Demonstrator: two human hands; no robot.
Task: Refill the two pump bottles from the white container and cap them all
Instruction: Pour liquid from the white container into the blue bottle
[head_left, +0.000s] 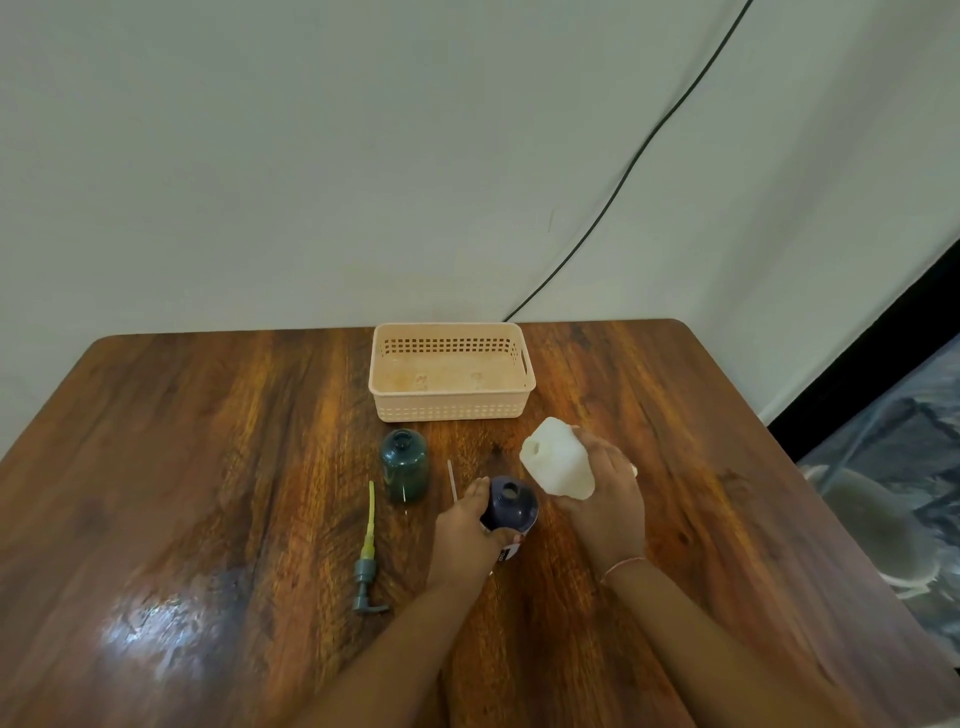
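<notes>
My left hand (467, 525) grips a dark blue pump bottle (510, 503) that stands upright on the wooden table with its neck open. My right hand (605, 506) holds the white container (556, 461) off the table, just right of the blue bottle and tilted toward it. A dark green pump bottle (404, 464) stands uncapped to the left. Its grey pump head with a yellowish tube (368, 556) lies flat on the table farther left. A thin clear tube (452, 480) lies between the two bottles.
An empty peach plastic basket (451, 371) sits at the back of the table (208, 467), near the wall. A black cable (623, 176) runs down the wall behind it. The table's right edge drops to a patterned floor.
</notes>
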